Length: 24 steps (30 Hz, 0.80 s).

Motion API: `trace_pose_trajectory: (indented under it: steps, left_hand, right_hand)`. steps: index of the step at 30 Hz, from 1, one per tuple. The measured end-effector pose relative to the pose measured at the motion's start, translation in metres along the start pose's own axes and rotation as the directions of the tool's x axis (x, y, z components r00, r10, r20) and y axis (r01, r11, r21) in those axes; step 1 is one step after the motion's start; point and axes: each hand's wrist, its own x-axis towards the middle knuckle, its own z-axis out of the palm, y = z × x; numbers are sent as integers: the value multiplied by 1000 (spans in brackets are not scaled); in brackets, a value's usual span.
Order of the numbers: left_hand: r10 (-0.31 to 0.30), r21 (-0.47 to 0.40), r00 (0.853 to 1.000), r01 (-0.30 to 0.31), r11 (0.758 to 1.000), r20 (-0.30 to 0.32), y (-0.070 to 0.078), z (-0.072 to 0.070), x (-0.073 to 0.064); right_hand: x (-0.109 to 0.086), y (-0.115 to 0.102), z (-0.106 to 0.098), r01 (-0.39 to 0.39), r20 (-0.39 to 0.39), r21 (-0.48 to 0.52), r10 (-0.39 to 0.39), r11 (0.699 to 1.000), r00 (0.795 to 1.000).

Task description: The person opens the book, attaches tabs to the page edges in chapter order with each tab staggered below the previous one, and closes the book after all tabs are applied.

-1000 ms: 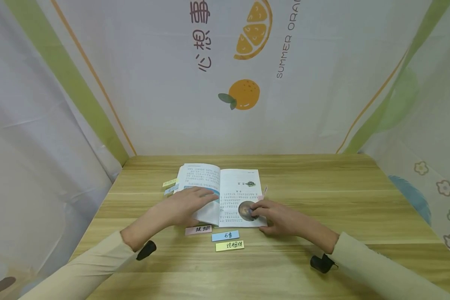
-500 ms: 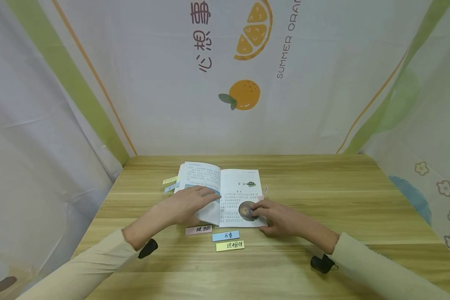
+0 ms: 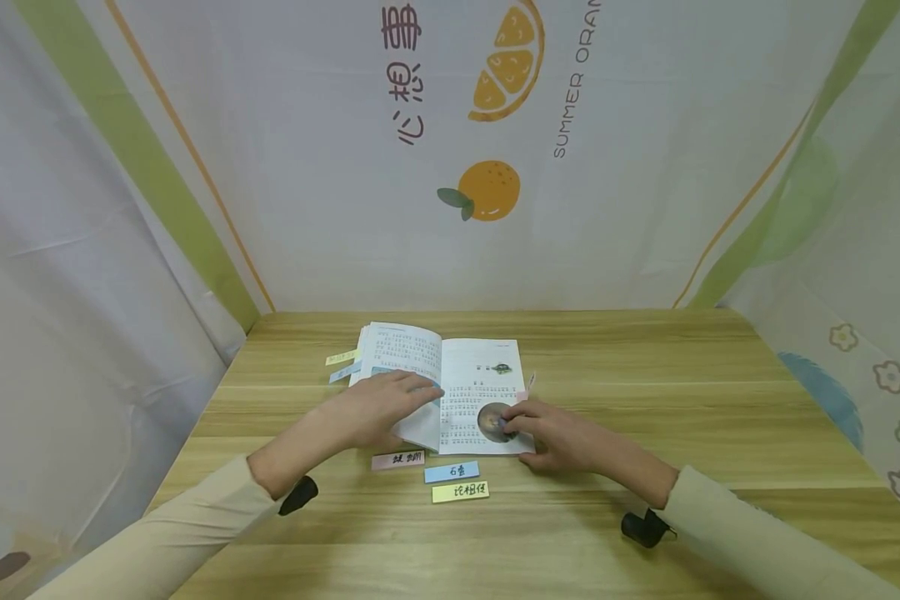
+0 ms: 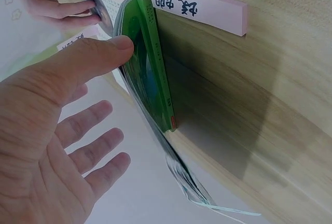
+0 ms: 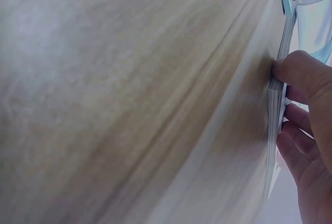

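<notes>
An open book [image 3: 480,358] lies on the wooden table, its left half raised and tilted. My left hand [image 3: 375,408] covers the lower part of the left page. In the left wrist view its thumb [image 4: 122,47] is at the edge of the pages beside the green cover [image 4: 148,63], with the other fingers on the page side. My right hand [image 3: 558,433] grips the lower right of the book, fingers over the round picture [image 3: 491,429]. In the right wrist view, its thumb [image 5: 285,68] presses the edge of the page block.
In front of the book lie a pink sticky-note pad [image 3: 398,460], a blue one [image 3: 452,472] and a yellow one [image 3: 461,492], all handwritten. Yellow [image 3: 341,358] and blue tabs [image 3: 345,372] stick out left of the book, a pink tab [image 3: 523,395] right. A printed curtain [image 3: 615,233] hangs behind.
The book's left half has risen slightly, its upper edge a little higher, and my left hand has shifted slightly to the right with it. My right hand stays in place.
</notes>
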Motion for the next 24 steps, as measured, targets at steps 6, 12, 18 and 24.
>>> trace_pose_trajectory:
  steps: [6,12,18,24]
  left_hand:
    - [-7,14,1000,7,1000,18,2,-3,2]
    - [1,28,1000,-1,1000,20,3,-5,3]
    - [-3,45,999,2,999,39,4,-7,4]
    - [-13,66,998,9,998,61,6,-9,6]
  right_hand:
    - [-1,1,1,16,-15,3,-16,1000,1000]
    - [-1,2,2,21,-23,4,-21,1000,1000]
    - [-1,2,2,23,-22,2,-23,1000,999]
    - [-1,1,2,25,-23,4,-25,1000,999]
